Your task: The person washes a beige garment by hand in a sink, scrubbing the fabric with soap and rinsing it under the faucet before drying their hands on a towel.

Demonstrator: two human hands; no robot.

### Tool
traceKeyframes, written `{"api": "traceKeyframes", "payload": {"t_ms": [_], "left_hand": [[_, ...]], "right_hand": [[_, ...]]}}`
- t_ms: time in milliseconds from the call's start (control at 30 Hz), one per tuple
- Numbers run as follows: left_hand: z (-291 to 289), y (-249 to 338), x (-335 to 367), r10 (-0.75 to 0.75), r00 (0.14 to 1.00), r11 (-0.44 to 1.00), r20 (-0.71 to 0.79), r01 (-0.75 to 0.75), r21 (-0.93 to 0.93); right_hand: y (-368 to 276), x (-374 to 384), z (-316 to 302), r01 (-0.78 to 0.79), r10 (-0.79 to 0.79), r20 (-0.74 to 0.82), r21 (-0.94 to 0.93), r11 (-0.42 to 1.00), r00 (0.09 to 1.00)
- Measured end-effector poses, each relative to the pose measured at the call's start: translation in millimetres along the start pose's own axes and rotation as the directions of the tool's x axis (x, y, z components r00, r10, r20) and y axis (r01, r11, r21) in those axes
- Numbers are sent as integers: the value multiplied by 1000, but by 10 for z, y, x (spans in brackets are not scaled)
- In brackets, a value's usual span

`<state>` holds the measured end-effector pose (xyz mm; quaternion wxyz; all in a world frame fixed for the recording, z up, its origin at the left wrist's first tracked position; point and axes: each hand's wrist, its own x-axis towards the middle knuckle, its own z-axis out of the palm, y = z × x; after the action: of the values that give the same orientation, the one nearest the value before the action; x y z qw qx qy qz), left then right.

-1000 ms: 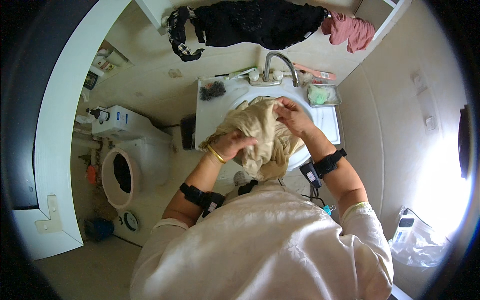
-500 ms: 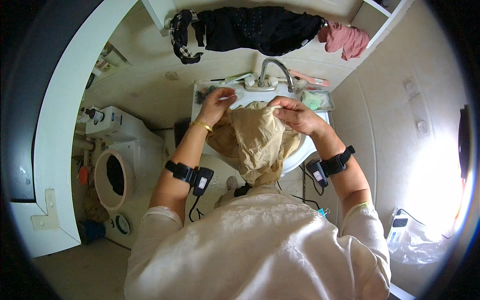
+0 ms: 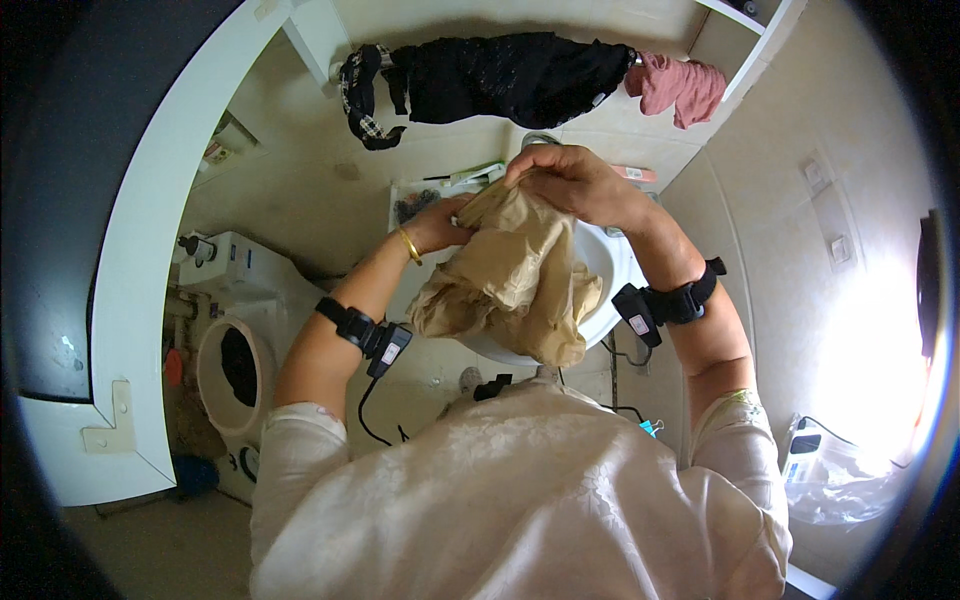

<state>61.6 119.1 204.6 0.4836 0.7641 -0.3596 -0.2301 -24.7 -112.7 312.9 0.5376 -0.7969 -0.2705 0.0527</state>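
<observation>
A crumpled tan cloth garment [image 3: 505, 260] hangs in loose folds over the front of the white sink [image 3: 607, 262]. My right hand [image 3: 580, 185] pinches its upper edge, lifted in front of the tap [image 3: 540, 138], which it mostly hides. Lower and to the left, my left hand [image 3: 437, 226] is closed on the same edge, its fingertips partly tucked behind the fabric. Between the two hands the edge is drawn up on a slant. The garment's lower end droops over the basin's near rim, close to my shirt.
Black clothing [image 3: 510, 78] and a pink cloth [image 3: 675, 88] hang from a rail above the sink. A toothbrush [image 3: 475, 175] lies on the back ledge. Left stand a toilet tank [image 3: 245, 262] and a pale bucket [image 3: 262, 370]. A clear plastic bag [image 3: 840, 485] is at right.
My right hand has moved up and left with the garment's edge. My left hand, earlier with fingers beside the cloth, has come down onto that edge. The fabric has been raised and bunched.
</observation>
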Motion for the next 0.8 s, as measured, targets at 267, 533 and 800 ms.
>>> {"api": "traceKeyframes", "payload": {"t_ms": [267,533,800], "left_hand": [[-382,351,-228,-5,986,976,-168,-31,-214],[-486,258,-282,-32,959,773,-282,-155,-615],[359,-409,132,-583,740,673,-336,207,-710]], "right_hand": [[616,-567,-24,-354,405,112,-314,881,907],[1543,-1116,174,-687,693,41,184,703,720],[2280,-1234,-17,20,844,-220,970,241,490]]}}
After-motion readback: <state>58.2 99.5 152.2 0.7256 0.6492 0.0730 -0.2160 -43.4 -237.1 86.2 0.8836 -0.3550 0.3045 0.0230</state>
